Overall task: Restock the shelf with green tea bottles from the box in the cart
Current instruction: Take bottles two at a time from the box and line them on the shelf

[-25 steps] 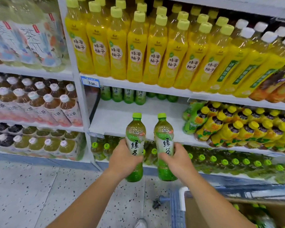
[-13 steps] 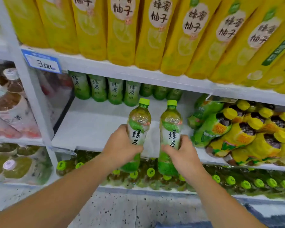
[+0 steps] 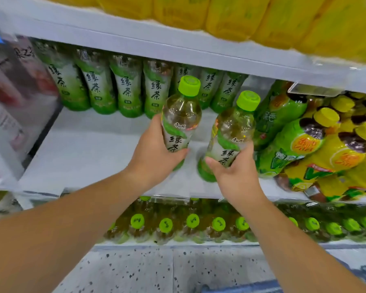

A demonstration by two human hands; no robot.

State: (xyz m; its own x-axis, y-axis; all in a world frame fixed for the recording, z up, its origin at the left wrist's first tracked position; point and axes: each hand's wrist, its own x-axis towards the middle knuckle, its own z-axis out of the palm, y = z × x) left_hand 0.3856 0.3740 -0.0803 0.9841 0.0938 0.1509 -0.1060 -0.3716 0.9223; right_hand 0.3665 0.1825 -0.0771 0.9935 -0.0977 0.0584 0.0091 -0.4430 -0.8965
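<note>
White shelf (image 3: 89, 153) ahead; left hand (image 3: 154, 153) clamps left bottle (image 3: 179, 121), right hand (image 3: 238, 178) clamps right bottle (image 3: 230, 132); its bump could topple leaning juice bottles (image 3: 317, 144) at three o'clock.

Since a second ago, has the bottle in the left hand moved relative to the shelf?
Yes. The bottle in the left hand has gone up and in toward the back row of green tea bottles; its cap now overlaps that row.
</note>
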